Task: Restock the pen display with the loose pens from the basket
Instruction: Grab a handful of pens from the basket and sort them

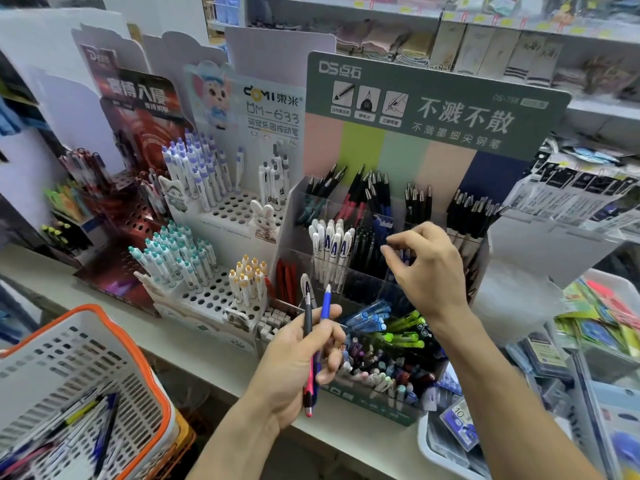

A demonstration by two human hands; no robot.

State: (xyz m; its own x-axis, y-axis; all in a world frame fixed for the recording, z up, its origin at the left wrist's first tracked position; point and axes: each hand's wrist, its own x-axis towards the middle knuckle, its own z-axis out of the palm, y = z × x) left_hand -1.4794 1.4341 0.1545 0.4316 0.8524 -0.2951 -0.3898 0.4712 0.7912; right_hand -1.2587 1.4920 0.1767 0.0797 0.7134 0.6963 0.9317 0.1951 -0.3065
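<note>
Pens (316,336) upright in left grip (298,362), tips above fingers.

A stationery shop: tiered cardboard pen displays with printed brand headers (433,109) along a white counter (194,341), yellow price tags on white shelf edges (491,19), hanging packaged goods (571,195), an orange-rimmed white plastic shopping basket (114,344).

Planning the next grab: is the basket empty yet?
Not empty. Several loose pens lie on the floor of the basket.
</note>
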